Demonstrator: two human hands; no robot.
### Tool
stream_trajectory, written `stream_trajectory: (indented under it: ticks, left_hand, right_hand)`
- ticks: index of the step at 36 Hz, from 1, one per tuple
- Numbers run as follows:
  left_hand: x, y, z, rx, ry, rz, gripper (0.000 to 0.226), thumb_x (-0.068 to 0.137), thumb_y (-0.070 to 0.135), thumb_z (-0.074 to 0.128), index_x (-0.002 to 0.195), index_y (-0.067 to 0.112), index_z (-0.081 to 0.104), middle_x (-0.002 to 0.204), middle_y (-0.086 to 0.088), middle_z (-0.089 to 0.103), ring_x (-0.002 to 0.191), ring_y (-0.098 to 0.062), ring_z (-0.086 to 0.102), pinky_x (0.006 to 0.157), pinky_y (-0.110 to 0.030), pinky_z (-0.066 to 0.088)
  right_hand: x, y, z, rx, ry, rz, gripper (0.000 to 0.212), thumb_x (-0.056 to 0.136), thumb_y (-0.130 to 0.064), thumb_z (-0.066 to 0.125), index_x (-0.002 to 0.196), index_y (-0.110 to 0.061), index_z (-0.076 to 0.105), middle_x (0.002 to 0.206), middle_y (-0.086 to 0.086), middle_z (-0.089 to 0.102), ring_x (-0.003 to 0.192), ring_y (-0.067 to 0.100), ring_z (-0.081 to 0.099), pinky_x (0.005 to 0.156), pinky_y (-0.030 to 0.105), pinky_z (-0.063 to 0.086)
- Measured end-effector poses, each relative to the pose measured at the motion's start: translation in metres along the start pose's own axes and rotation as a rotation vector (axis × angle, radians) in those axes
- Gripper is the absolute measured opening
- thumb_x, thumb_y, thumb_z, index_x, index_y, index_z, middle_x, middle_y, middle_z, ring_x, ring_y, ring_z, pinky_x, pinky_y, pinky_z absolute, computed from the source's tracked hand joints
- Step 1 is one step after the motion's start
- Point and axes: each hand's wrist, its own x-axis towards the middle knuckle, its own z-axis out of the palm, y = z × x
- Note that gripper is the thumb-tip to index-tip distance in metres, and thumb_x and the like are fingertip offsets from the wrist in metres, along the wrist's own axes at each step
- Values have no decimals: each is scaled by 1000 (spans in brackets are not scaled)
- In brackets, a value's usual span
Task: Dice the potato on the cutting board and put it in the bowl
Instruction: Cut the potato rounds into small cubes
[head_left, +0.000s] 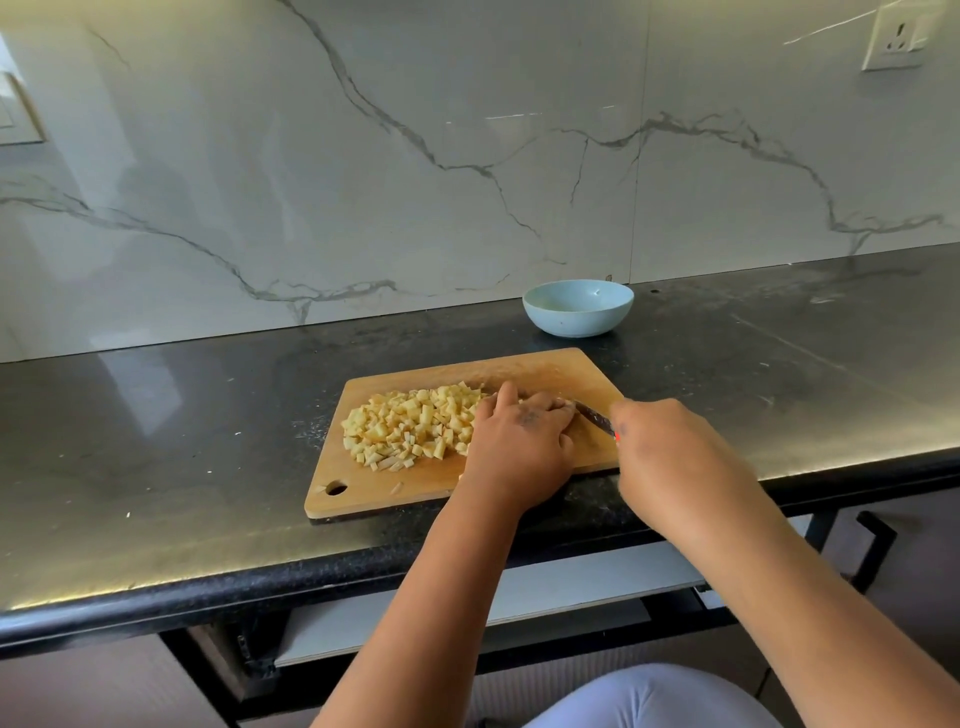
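On the cutting board (540, 371) near the counter's front edge, your left hand (519, 441) presses curled fingers beside the diced potato (410, 428); your right hand (670, 452) grips the knife (592, 414), blade pointing away-left.

- No text, label, brand, number or sign is showing legibly anywhere in the head view.
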Motion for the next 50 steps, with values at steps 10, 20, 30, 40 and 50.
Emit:
stream_trajectory:
  ticks: [10, 20, 30, 40, 50]
  left_hand:
    - [-1, 1, -1, 0, -17, -4, 46, 98, 30, 35, 142, 32, 48, 150, 14, 41, 132, -25, 28, 108, -42, 25]
    - [-1, -3, 3, -32, 19, -10, 41, 95, 29, 37, 130, 28, 59, 136, 11, 57, 127, -21, 32, 105, -40, 27]
    - [-4, -1, 0, -13, 58, 2, 41, 95, 29, 37, 128, 27, 60, 134, 9, 57, 121, -22, 35, 101, -38, 31]
    - [-1, -1, 5, 11, 99, -6, 39, 95, 34, 34, 121, 32, 64, 127, 14, 61, 115, -21, 38, 97, -39, 35]
    - [-3, 0, -2, 1, 17, -25, 43, 96, 31, 36, 135, 31, 55, 142, 10, 51, 127, -22, 31, 106, -41, 27]
  right_hand:
    - [4, 8, -3, 0, -19, -8, 20, 86, 1, 49, 87, -19, 49, 76, -1, 45, 59, 11, 42, 49, 23, 34]
    - [-1, 34, -15, 47, 102, -71, 6, 95, -13, 51, 98, -19, 52, 76, 1, 52, 60, 15, 48, 46, 27, 31]
    - [2, 20, -3, 39, 20, -62, 14, 94, -6, 47, 100, -18, 51, 80, 1, 49, 66, 14, 50, 48, 25, 34]
    - [16, -7, 14, 24, -40, -42, 21, 88, 4, 43, 87, -17, 41, 75, 0, 43, 60, 12, 41, 48, 25, 30]
    - [-8, 30, -19, 6, -48, -28, 12, 91, -10, 54, 92, -22, 55, 84, 2, 56, 68, 17, 54, 54, 28, 41]
